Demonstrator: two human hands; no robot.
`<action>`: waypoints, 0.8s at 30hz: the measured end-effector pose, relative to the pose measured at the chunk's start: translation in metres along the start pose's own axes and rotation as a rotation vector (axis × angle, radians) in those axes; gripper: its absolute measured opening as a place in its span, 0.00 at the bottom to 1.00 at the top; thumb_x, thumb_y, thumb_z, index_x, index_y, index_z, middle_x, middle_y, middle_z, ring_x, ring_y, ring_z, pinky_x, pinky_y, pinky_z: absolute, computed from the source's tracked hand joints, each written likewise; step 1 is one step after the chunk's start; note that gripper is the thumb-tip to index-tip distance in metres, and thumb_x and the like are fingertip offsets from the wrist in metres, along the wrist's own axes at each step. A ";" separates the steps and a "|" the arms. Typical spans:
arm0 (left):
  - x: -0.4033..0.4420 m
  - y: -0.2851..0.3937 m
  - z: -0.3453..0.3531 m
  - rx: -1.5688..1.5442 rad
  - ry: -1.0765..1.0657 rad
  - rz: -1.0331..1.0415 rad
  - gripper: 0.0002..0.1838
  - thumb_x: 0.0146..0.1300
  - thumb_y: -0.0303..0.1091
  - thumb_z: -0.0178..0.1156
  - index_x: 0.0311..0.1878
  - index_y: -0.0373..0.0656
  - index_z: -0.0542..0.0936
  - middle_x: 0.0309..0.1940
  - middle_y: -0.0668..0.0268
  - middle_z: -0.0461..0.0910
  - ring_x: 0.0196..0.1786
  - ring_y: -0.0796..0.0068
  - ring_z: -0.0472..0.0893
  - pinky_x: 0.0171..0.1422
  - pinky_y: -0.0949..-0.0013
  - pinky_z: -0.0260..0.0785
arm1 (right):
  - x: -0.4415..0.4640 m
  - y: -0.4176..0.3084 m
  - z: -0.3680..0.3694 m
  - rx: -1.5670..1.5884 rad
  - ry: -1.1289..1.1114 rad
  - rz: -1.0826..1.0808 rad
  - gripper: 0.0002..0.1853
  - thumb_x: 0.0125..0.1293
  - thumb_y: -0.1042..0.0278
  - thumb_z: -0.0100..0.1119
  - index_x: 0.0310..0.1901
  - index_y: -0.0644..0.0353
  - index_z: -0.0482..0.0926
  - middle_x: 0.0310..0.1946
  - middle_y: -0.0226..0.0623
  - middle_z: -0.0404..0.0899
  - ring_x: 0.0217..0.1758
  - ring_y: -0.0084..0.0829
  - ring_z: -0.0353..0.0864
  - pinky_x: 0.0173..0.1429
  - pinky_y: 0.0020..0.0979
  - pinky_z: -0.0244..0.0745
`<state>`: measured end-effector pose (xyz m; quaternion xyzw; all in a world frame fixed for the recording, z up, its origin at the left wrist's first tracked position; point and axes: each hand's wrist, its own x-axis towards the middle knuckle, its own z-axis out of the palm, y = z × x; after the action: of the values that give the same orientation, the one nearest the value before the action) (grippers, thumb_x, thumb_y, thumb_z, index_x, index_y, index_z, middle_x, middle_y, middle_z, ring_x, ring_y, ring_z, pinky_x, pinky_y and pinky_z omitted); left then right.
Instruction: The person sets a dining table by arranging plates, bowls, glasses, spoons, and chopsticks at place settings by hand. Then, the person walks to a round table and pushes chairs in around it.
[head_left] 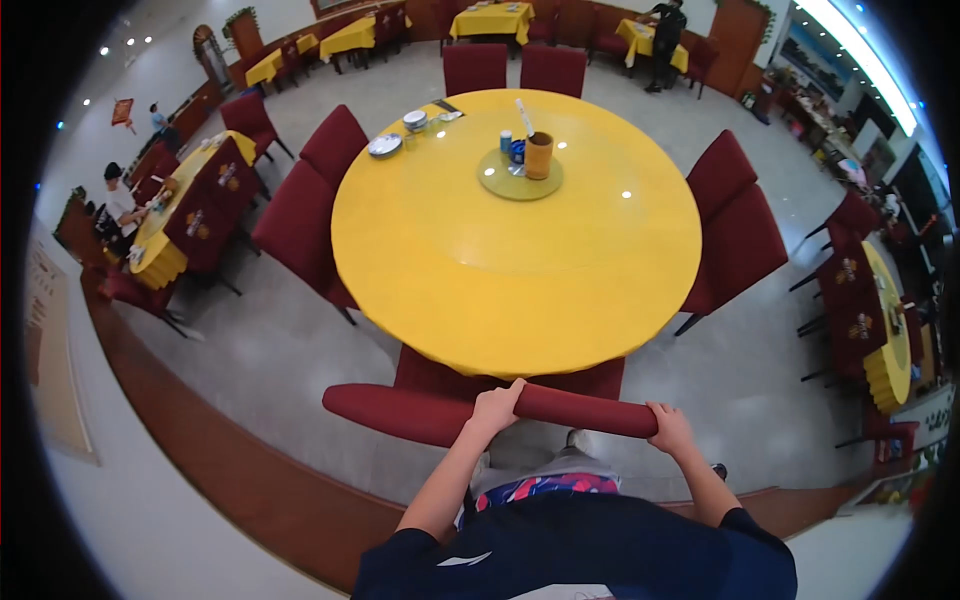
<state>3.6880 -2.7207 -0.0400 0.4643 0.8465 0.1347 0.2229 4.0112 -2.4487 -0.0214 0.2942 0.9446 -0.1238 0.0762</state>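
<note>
Both my hands are on the top of one dark red upholstered chair, whose back stands just in front of me. My left hand is wrapped over the left end of its backrest, beside a second red chair. At the right end, my right hand grips the top corner, fingers curled over the far side. The seats of both chairs reach toward the edge of a big round table with a yellow cloth. My fingertips are partly hidden behind the backrest.
A glass turntable on the table carries a brown holder and a blue can. Stacked dishes sit at the far left. Red chairs surround the table. People stand at other tables. A wall runs behind me.
</note>
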 end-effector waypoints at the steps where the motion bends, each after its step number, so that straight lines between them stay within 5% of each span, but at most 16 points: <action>1: 0.002 -0.006 -0.005 -0.008 0.011 0.025 0.37 0.49 0.39 0.73 0.63 0.51 0.68 0.38 0.48 0.85 0.44 0.48 0.86 0.45 0.49 0.79 | 0.000 -0.004 -0.001 -0.026 0.009 0.019 0.41 0.41 0.64 0.75 0.63 0.48 0.73 0.53 0.40 0.80 0.53 0.48 0.79 0.60 0.45 0.76; 4: -0.004 -0.026 0.003 -0.280 0.048 0.112 0.42 0.45 0.43 0.76 0.67 0.59 0.70 0.44 0.52 0.86 0.48 0.50 0.85 0.50 0.51 0.79 | -0.002 -0.003 -0.004 0.014 -0.001 0.008 0.39 0.42 0.64 0.75 0.61 0.46 0.75 0.52 0.40 0.80 0.54 0.48 0.79 0.60 0.45 0.76; 7: -0.004 -0.027 0.006 -0.321 0.064 0.166 0.38 0.45 0.44 0.76 0.63 0.56 0.73 0.43 0.53 0.86 0.48 0.51 0.85 0.52 0.51 0.79 | -0.004 -0.006 -0.009 -0.003 -0.046 0.062 0.35 0.43 0.64 0.74 0.58 0.45 0.77 0.51 0.41 0.81 0.54 0.49 0.79 0.59 0.45 0.76; 11: -0.013 -0.009 -0.003 -0.112 0.027 0.108 0.32 0.46 0.45 0.74 0.57 0.52 0.76 0.41 0.53 0.86 0.46 0.50 0.85 0.53 0.50 0.77 | -0.014 -0.013 -0.021 0.001 -0.064 0.037 0.25 0.49 0.66 0.69 0.53 0.48 0.79 0.45 0.41 0.84 0.51 0.48 0.82 0.55 0.45 0.79; 19: -0.062 0.006 0.003 0.089 -0.062 0.207 0.33 0.41 0.47 0.76 0.52 0.50 0.77 0.36 0.51 0.85 0.44 0.48 0.85 0.50 0.51 0.77 | -0.074 -0.007 0.016 0.170 -0.011 0.152 0.27 0.45 0.72 0.69 0.51 0.48 0.81 0.44 0.41 0.84 0.50 0.48 0.83 0.52 0.46 0.80; 21: -0.074 0.011 0.006 0.177 -0.056 0.284 0.33 0.38 0.47 0.77 0.50 0.47 0.78 0.32 0.52 0.84 0.40 0.49 0.84 0.57 0.54 0.73 | -0.092 -0.006 0.035 0.268 0.180 0.112 0.27 0.43 0.78 0.66 0.50 0.49 0.81 0.44 0.41 0.84 0.50 0.48 0.82 0.56 0.44 0.78; 24: -0.107 0.015 0.013 0.248 -0.033 0.378 0.32 0.39 0.48 0.77 0.48 0.44 0.78 0.30 0.54 0.83 0.42 0.52 0.83 0.66 0.53 0.66 | -0.125 -0.030 0.026 0.268 0.122 0.230 0.27 0.47 0.85 0.59 0.51 0.51 0.81 0.49 0.38 0.82 0.57 0.51 0.76 0.61 0.43 0.75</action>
<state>3.7559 -2.8031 -0.0171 0.6405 0.7509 0.0615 0.1487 4.0975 -2.5468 -0.0135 0.4146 0.8828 -0.2209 -0.0073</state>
